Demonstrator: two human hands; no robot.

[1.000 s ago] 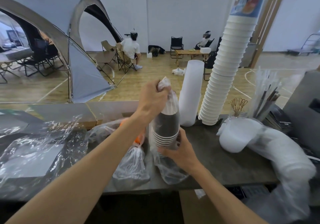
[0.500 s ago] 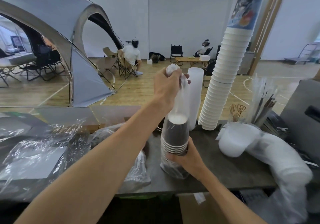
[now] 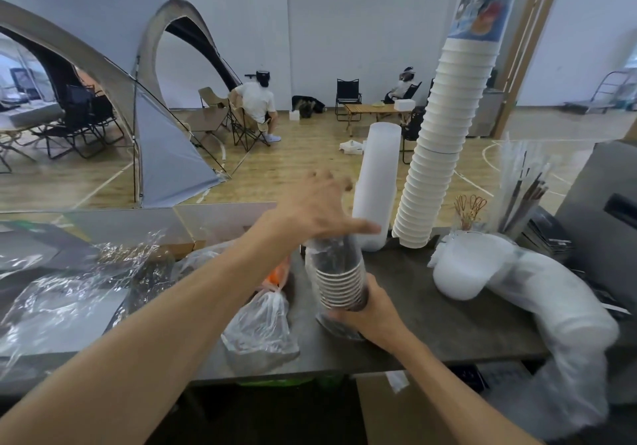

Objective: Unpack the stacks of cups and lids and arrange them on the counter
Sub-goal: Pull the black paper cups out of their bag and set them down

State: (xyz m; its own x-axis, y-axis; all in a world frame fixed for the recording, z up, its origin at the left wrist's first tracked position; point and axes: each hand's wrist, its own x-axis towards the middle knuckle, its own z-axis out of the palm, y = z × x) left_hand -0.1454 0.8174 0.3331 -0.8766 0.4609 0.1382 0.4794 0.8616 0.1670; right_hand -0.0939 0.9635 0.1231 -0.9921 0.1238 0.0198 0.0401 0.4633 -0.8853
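Note:
A stack of dark paper cups (image 3: pixel 341 281) with white rims stands upright on the grey counter (image 3: pixel 455 327), still inside a clear plastic sleeve. My right hand (image 3: pixel 374 315) grips the lower end of this stack. My left hand (image 3: pixel 319 208) hovers palm-down just above the stack's top with fingers spread; it is motion-blurred. A tall leaning stack of white cups (image 3: pixel 444 155) stands behind, next to a white sleeve of lids (image 3: pixel 375 182). A long bagged row of white lids (image 3: pixel 517 282) lies curved on the right.
Crumpled clear plastic (image 3: pixel 69 293) covers the counter's left. A small tied bag (image 3: pixel 262 320) with something orange lies beside the dark cups. Straws (image 3: pixel 520 189) and a grey machine (image 3: pixel 606 210) stand far right. A cardboard box (image 3: pixel 396 410) sits below the counter edge.
My left hand, which was pulling the sleeve's top upward, has dropped down to just above the cups and spread its fingers. The right hand keeps its grip on the stack.

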